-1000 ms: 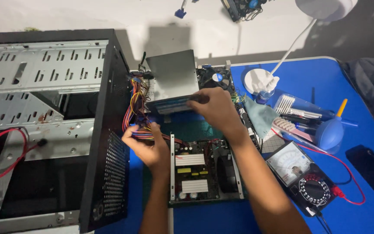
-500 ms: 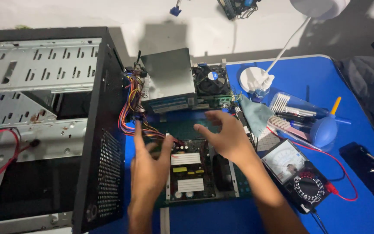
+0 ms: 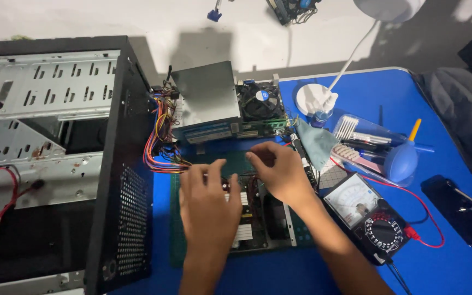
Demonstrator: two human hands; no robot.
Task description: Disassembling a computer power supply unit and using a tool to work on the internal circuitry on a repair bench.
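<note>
Both my hands lay flat on the open metal power-supply chassis with its exposed circuit board [image 3: 258, 213], in front of the grey steel drive box [image 3: 206, 98]. Left hand [image 3: 208, 205] fingers spread, gripping nothing; right hand [image 3: 279, 172] fingers curled, grip unclear. Risk judged: snagging the bundle of coloured wires [image 3: 159, 145] beside the box, or touching bare components.

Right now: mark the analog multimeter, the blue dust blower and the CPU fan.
analog multimeter [image 3: 368, 218], head view, on its face between meter window and dial.
blue dust blower [image 3: 401, 160], head view, on the round bulb.
CPU fan [image 3: 260, 102], head view, on the blades near the hub.
</note>
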